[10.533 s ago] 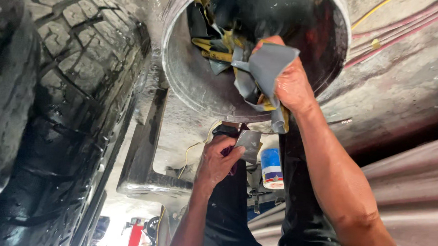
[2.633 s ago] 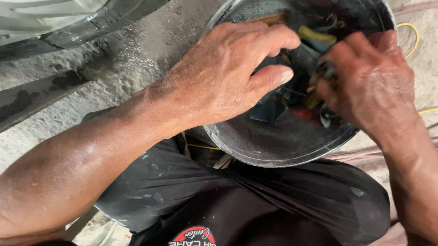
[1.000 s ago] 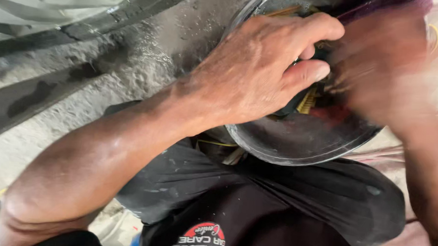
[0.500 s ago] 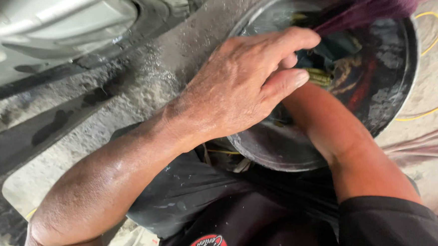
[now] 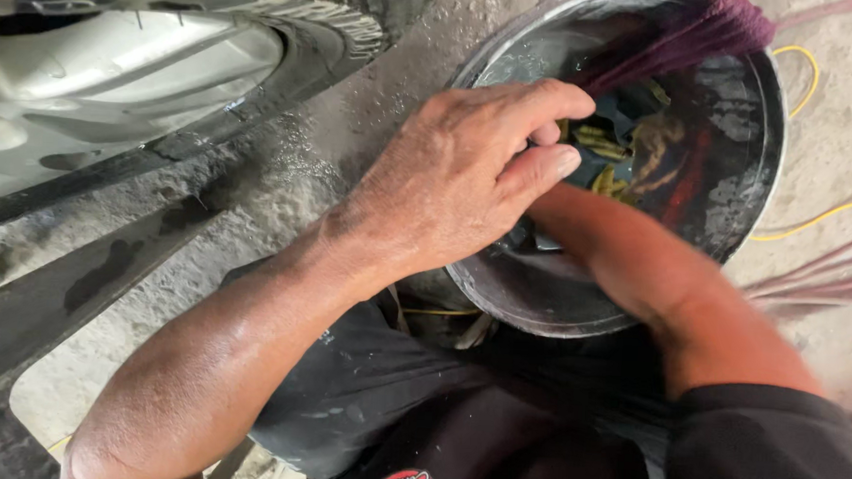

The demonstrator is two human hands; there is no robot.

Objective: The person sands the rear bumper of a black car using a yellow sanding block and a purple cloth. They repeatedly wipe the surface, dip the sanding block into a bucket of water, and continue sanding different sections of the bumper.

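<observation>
Nearest, the left hand [image 5: 463,188] arches over the near rim of a round metal basin [image 5: 739,202], fingers curled down into it; what they grip, if anything, cannot be told. The right forearm passes beneath it into the basin, its hand hidden. Inside lie yellow-handled tools [image 5: 605,161] and a purple cloth [image 5: 694,35]. Beyond, on the concrete, sits a car tyre [image 5: 300,39].
</observation>
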